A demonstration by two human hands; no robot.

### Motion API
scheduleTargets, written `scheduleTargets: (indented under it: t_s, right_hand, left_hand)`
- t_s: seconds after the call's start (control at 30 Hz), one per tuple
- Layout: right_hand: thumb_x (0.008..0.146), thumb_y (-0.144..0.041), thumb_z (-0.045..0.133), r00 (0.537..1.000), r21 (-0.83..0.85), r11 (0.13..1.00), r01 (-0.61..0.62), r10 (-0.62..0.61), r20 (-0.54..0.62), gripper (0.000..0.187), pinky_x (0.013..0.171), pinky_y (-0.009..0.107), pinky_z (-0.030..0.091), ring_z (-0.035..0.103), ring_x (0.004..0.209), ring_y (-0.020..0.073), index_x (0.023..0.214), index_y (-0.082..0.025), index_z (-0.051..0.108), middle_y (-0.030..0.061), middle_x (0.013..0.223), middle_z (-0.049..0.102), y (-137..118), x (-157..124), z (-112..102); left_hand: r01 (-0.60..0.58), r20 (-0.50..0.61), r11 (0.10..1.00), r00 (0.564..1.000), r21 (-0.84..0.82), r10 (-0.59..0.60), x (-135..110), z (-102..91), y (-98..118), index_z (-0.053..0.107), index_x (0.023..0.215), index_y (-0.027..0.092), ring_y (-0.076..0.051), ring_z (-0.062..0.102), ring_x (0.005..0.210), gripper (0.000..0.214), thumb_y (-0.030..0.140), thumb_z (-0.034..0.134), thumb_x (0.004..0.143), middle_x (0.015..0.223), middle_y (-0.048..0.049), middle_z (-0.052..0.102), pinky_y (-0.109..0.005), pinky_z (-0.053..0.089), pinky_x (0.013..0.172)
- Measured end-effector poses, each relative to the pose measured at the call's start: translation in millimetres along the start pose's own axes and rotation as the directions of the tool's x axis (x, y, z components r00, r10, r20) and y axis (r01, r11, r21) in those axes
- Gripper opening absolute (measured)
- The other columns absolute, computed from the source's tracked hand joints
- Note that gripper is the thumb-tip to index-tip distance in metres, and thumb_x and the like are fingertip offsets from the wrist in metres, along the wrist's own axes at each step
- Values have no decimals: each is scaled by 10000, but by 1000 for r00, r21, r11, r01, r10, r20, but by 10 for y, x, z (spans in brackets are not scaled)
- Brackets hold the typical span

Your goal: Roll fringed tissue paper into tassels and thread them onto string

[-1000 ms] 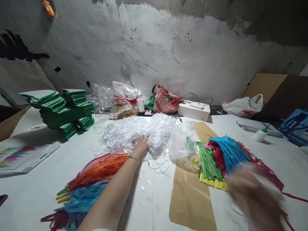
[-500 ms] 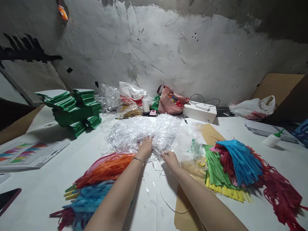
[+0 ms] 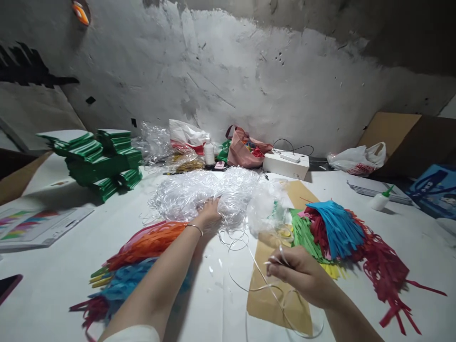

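Note:
A large bundle of shiny white string (image 3: 181, 192), narrowed at its middle, lies on the white table. At that narrow part my left hand (image 3: 209, 212) grips the bundle, its fingertips partly sunk among the strands. My right hand (image 3: 297, 273) is closed in a pinch on a loose white string (image 3: 261, 287). This string trails in loops from the bundle across the table and over a brown paper sheet (image 3: 261, 308). A crumpled clear plastic bag (image 3: 265, 209) touches the bundle's right side.
Orange (image 3: 149, 244) and blue tissue tassels (image 3: 130, 282) lie by my left forearm. More tassels (image 3: 338, 230) are heaped at the right, near a glue bottle (image 3: 380, 199). Green paper stacks (image 3: 96, 164) stand at the left. A white box (image 3: 286, 165) sits at the back.
My right hand has moved away from the bundle, toward me and to the right, drawing the string out into loops. My left hand has stayed on the bundle. The view has shifted slightly right.

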State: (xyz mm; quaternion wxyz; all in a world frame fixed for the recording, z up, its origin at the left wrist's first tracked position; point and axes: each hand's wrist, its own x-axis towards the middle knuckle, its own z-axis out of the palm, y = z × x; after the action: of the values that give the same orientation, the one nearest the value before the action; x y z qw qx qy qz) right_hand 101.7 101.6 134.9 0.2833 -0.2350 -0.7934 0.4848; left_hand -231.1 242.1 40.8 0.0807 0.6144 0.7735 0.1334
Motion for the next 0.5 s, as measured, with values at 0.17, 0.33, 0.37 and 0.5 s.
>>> scheduleTargets:
  t_s: [0.17, 0.33, 0.37, 0.5]
  right_hand:
    - [961, -383, 531, 996, -168, 983, -74, 64, -64, 421, 561, 259, 249, 323, 580, 108, 628, -215, 335, -68, 610, 321, 135, 26, 4]
    - [902, -355, 598, 995, -146, 985, -95, 90, -37, 375, 560, 251, 276, 374, 573, 111, 599, -203, 438, -62, 577, 390, 201, -53, 131]
    - [885, -363, 617, 994, -126, 986, -112, 111, -18, 350, 553, 245, 299, 402, 562, 111, 604, -200, 487, -58, 570, 426, 231, -77, 135]
    - [847, -410, 644, 978, -60, 976, -207, 206, -31, 249, 616, 263, 449, 593, 638, 157, 778, -173, 678, 10, 685, 649, 416, -289, -114]
  left_hand:
    - [-168, -92, 942, 985, -291, 147, -788, -375, 411, 540, 1358, 189, -345, 417, 1384, 438, 299, 623, 942, 1541, -134, 416, -590, 362, 1112]
    - [-326, 47, 721, 894, -611, 445, -2073, -286, 865, 623, 1281, 213, -185, 656, 771, 469, 473, 597, 891, 924, -44, 723, -283, 544, 683]
    - [-305, 65, 699, 891, -647, 449, -2248, -245, 890, 694, 1142, 214, -167, 624, 695, 379, 481, 556, 911, 810, -21, 702, -261, 516, 636]
    - [-168, 69, 659, 946, -733, 318, -2576, -163, 624, 686, 813, 201, -141, 488, 601, 374, 492, 488, 942, 674, 1, 594, -235, 401, 551]
